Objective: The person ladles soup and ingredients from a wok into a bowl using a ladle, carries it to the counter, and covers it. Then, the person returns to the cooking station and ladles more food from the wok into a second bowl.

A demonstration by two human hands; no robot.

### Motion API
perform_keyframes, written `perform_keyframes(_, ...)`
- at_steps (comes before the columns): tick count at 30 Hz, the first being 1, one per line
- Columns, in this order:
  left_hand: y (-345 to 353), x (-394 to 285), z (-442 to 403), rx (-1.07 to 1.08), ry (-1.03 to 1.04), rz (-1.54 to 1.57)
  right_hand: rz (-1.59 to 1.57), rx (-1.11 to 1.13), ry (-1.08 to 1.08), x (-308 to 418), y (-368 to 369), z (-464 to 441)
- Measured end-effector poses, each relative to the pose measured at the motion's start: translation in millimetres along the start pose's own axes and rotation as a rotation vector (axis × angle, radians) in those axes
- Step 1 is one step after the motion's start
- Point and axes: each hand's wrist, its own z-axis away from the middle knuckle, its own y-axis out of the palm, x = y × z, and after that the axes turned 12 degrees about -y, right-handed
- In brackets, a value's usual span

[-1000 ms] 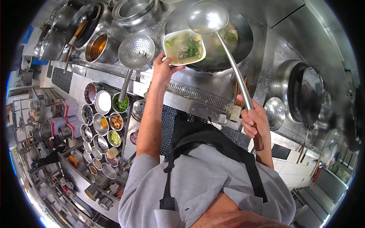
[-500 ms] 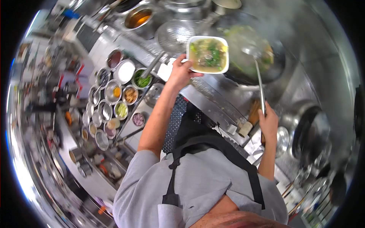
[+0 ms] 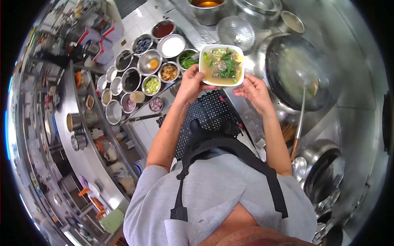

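Observation:
My left hand (image 3: pixel 191 84) is closed on the left lower corner of a white square bowl (image 3: pixel 242 76), thumb at the rim. The bowl holds a pale broth with green leaves and pieces that look like meat. At its right lower corner, the fingers of my right hand (image 3: pixel 257 95) are curled against the edge, some of them beneath it. A ladle (image 3: pixel 302 112) with a wooden handle end leans in the dark wok (image 3: pixel 277 61), its head down in the steaming broth. Neither hand touches the ladle.
Several metal bowls of ingredients stand to the left, among them chopped greens (image 3: pixel 188 60) and a red sauce (image 3: pixel 163 29). A perforated strainer (image 3: pixel 236 33) lies behind the bowl. A pot of amber liquid (image 3: pixel 206 10) and a lidded pot (image 3: pixel 258 6) are at the back. More pans (image 3: pixel 324 164) sit at right.
My right hand has let go of the ladle and come left to the bowl. The ladle now rests in the wok. The camera view has shifted, and my left hand still holds the bowl.

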Motion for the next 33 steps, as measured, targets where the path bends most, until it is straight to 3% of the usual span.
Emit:
perform_keyframes(8,-97,-12,67,-0.15,0.07,0.101,0.212,0.076,0.023,-48,116,-32)
perform_keyframes(14,-167,-17,119,-0.237,0.168,0.194,0.192,0.147,0.079,-81,201,-58)
perform_keyframes(20,-235,-13,188,-0.228,0.212,0.374,0.358,0.383,0.08,-92,281,-93)
perform_keyframes(23,-287,36,236,-0.524,0.233,0.299,0.423,0.512,0.093,-101,324,-111)
perform_keyframes(27,-365,139,332,-0.824,0.089,0.307,0.448,0.597,0.119,-115,377,-119)
perform_keyframes(33,-427,264,498,-1.158,0.027,0.674,0.445,0.659,0.15,-151,470,-124)
